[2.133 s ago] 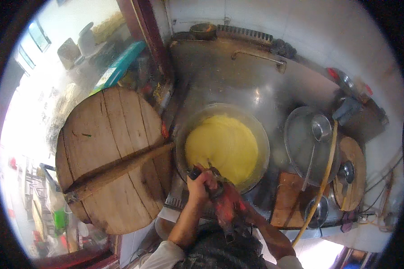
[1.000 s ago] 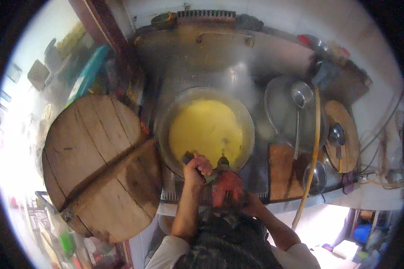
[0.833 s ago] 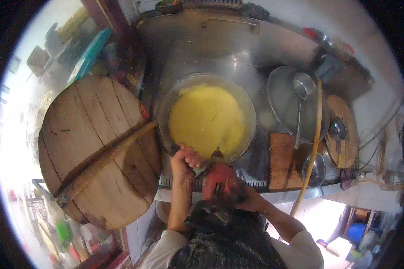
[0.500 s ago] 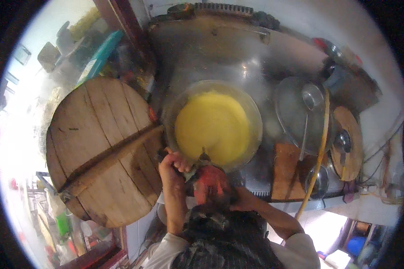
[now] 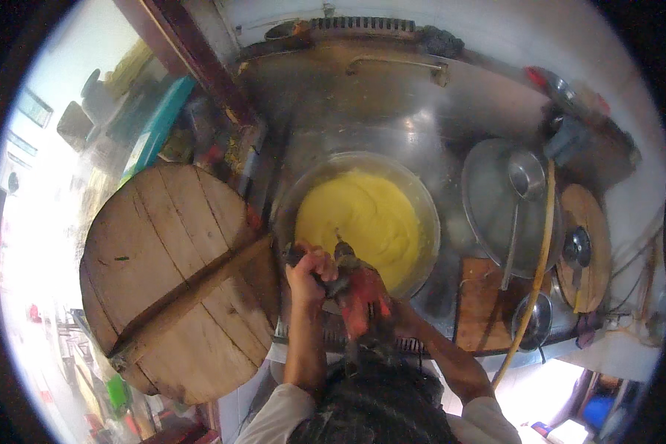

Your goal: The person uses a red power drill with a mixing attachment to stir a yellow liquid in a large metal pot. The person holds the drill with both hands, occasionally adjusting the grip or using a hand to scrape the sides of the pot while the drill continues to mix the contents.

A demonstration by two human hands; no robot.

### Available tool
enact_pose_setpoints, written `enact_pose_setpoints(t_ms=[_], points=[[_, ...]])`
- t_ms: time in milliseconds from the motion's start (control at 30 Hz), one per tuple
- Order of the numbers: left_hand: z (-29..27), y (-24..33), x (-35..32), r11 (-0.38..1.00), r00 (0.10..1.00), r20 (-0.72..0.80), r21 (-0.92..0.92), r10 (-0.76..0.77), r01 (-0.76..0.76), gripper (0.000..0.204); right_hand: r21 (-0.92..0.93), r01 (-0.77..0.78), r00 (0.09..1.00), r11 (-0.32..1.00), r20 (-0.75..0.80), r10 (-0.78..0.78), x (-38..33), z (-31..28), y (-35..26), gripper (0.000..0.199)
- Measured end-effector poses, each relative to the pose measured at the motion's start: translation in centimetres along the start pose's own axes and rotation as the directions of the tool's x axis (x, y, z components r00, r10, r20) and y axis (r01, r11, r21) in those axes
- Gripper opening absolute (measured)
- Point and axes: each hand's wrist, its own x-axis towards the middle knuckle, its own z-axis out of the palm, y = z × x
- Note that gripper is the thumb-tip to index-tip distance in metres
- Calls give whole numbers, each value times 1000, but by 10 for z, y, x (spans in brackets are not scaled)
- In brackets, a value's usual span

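A red and black power drill (image 5: 365, 294) leans over the near side of a big metal pot (image 5: 431, 207). Thick, smooth yellow batter or mash (image 5: 370, 211) fills much of the pot, with soft folds on its surface. From the drill's chuck a thin shaft (image 5: 337, 234) reaches down toward the batter; its lower end is not clear. My left hand (image 5: 312, 270) is wrapped round the drill's black side handle, at the pot's near left rim. My right hand (image 5: 397, 317) is at the rear of the drill, its fingers mostly hidden by the body.
A large round wooden lid (image 5: 174, 274) with a crossbar stands left of the pot. To the right are a wide metal basin (image 5: 488, 200) with a ladle (image 5: 525, 177), a brown board (image 5: 488, 303) and a yellow hose (image 5: 534, 285). A steel backsplash (image 5: 333, 96) rises behind.
My hands and the drill have moved forward, farther over the pot. The batter's surface shows more folds. The whole view has shifted slightly.
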Motion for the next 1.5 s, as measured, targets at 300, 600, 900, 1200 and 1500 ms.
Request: enact_pose_setpoints(t_ms=[300, 600, 900, 1200, 1500], points=[[14, -24, 17, 991, 989, 110, -77, -98, 107, 11, -59, -2, 992, 998, -128, -6, -7, -13, 33, 64], [12, -36, -8, 958, 953, 198, -128, -228, 255, 11, -263, -210, 937, 942, -329, 117, -63, 13, 18, 59], [-19, -7, -57, 865, 925, 50, -338, -376, 370, 10, -495, 64, 991, 866, -68, -112, -115, 53, -20, 58], [-33, 48, -75, 954, 953, -175, -219, -246, 206, 14, -249, -275, 876, 928, 333, 349, -90, 46, -62, 59], [-14, 14, -58, 996, 974, -207, -12, -94, 94, 14, -361, 118, 992, 925, 81, -95, -45, 39, 8, 51]])
